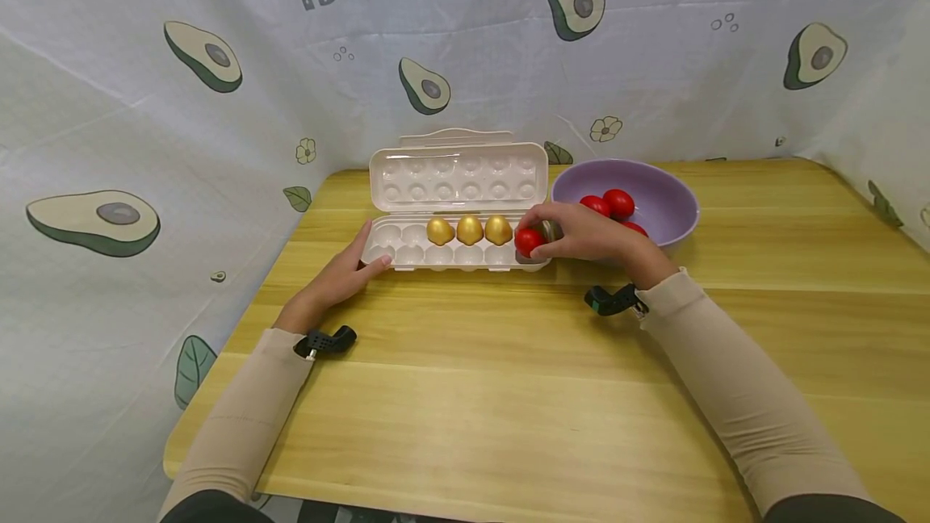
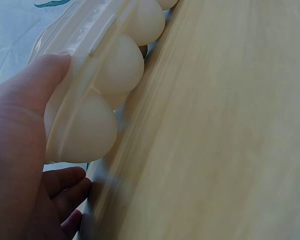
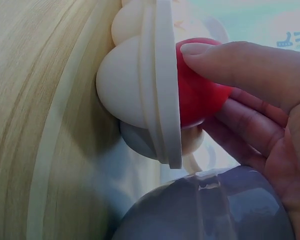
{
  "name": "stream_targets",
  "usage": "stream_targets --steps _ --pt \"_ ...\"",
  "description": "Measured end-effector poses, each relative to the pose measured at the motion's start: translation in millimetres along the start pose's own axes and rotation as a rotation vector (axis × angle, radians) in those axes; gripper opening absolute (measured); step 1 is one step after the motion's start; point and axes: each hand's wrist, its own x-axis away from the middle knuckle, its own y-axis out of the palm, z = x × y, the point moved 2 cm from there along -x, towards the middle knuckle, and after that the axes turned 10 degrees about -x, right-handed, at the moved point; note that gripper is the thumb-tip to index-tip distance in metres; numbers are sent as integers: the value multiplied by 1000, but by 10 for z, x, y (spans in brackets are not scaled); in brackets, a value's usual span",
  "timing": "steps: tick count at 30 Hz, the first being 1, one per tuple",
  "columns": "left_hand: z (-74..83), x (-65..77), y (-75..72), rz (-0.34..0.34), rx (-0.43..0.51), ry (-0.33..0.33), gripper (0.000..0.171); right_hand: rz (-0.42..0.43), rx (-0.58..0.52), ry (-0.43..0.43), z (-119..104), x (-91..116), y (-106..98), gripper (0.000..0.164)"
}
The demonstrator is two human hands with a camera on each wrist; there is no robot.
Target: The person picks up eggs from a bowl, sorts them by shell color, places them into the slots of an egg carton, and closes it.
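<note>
A pale plastic egg carton (image 1: 454, 262) stands on the table with its lid (image 1: 458, 176) raised at the back. Three gold eggs (image 1: 469, 230) sit in its rear row. At the carton's left end, my left hand (image 1: 341, 273) holds it, thumb on the front rim and the other fingers around the end. My right hand (image 1: 584, 232) pinches a red egg (image 1: 529, 242) between thumb and fingers at the front cup on the right end. In the right wrist view that red egg (image 3: 202, 85) meets the carton's rim. Something gold-brown behind it is mostly hidden.
Right of the carton stands a purple bowl (image 1: 672, 200) holding several red eggs (image 1: 618, 204), close behind my right hand. The wooden table (image 1: 465, 394) extends in front and to the right. A white cloth (image 1: 479, 39) printed with avocados hangs behind.
</note>
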Motion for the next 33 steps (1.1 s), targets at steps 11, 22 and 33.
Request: stream_targets --steps 11,22,33 --pt "303 136 -119 -41 10 8 78 -8 6 -25 1 -5 -9 33" --pt "364 179 -133 -45 19 2 78 -4 1 -28 15 -4 -18 32" --pt "161 74 -54 -18 12 10 79 146 15 -34 16 17 -49 28"
